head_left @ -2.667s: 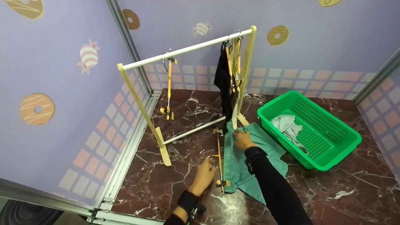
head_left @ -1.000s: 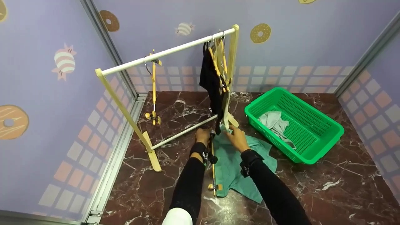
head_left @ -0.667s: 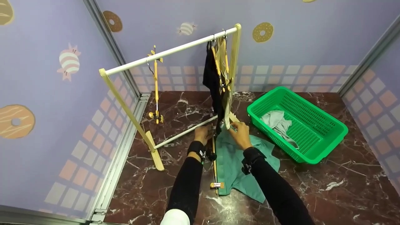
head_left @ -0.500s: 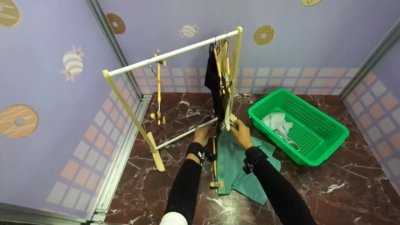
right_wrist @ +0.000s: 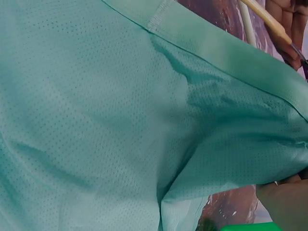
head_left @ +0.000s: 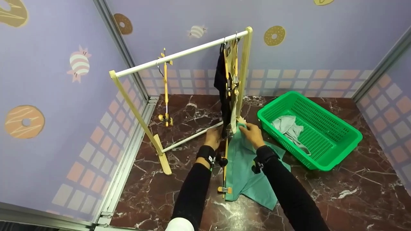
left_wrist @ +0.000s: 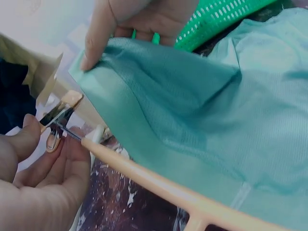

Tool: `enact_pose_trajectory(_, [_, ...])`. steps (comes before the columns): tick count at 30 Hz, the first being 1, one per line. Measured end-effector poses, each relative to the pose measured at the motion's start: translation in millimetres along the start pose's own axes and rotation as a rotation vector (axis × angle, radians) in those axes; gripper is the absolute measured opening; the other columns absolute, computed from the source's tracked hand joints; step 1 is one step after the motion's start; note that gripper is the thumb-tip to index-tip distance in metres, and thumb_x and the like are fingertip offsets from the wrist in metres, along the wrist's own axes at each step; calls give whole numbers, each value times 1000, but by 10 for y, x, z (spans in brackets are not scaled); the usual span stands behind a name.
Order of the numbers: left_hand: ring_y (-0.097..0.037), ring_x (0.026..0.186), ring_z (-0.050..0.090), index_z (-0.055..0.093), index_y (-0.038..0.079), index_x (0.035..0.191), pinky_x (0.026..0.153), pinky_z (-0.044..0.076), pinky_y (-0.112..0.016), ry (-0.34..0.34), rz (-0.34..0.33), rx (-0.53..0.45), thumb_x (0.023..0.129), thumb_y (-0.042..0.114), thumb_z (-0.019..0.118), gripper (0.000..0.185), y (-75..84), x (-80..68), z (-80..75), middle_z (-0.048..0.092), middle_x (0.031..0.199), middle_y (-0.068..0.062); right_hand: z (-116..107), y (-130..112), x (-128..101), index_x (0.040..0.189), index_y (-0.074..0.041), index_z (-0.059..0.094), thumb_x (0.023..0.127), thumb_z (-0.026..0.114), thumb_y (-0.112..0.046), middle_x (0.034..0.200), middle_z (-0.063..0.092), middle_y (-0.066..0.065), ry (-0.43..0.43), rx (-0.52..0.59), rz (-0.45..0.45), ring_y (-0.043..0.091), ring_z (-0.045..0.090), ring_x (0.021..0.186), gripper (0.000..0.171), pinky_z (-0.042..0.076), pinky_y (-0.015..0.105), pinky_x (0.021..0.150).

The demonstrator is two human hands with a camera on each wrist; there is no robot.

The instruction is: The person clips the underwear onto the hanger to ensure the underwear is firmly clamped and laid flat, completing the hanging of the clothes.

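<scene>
Teal shorts (head_left: 253, 183) lie on the marbled floor, waistband toward the left. Along that waistband runs a yellow clip hanger (head_left: 225, 175); its near clip (head_left: 224, 190) sits at the waistband's near corner. My left hand (head_left: 212, 138) pinches the far clip (left_wrist: 60, 115) between thumb and fingers, beside the waistband and apart from it in the left wrist view. The far waistband corner is raised, pinched by my right hand (head_left: 254, 134). In the right wrist view, the shorts' mesh cloth fills most of the picture and hides part of the right hand (right_wrist: 286, 199).
A small rack (head_left: 183, 54) stands over the work, with one bare hanger (head_left: 166, 89) at left. Black clothing (head_left: 221, 83) and a beige garment (head_left: 234, 112) hang at its right, close above my hands. A green basket (head_left: 345, 131) holds grey cloth (head_left: 289, 126).
My left hand has moved from beside the hanger's hook to its far clip. My right hand has gone from resting on the shorts to lifting their far waistband corner.
</scene>
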State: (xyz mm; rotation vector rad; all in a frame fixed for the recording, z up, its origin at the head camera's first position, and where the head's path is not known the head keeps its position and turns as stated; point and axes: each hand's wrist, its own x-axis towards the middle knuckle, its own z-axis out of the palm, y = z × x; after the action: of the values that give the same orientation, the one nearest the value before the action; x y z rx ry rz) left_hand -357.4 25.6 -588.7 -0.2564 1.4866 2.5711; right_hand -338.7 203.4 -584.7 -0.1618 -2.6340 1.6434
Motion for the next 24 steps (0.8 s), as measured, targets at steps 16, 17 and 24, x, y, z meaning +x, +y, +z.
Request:
enact_pose_trajectory(16, [-9, 48, 53, 63, 2, 77, 46, 46, -19, 53, -34, 40, 94, -17, 45, 32, 13, -45, 1, 56, 59, -1, -56, 16, 12, 95, -4, 61, 104, 60, -18, 79, 45, -1, -115, 59, -23, 16, 42, 72, 16, 34, 29, 65])
enact_pose_trajectory(17, [-9, 50, 53, 62, 2, 78, 47, 47, -20, 53, -40, 42, 94, -18, 43, 32, 14, -45, -1, 56, 60, -1, -55, 11, 12, 98, -3, 63, 104, 61, -18, 80, 46, -1, -112, 59, -29, 16, 43, 72, 15, 34, 29, 66])
enact_pose_trajectory(24, [-10, 51, 55, 62, -1, 80, 46, 49, -20, 62, -49, 55, 93, -18, 43, 29, 7, -24, -5, 57, 62, -2, -56, -10, 9, 106, 1, 63, 105, 59, -17, 81, 44, 0, -144, 142, -31, 15, 40, 71, 19, 33, 29, 66])
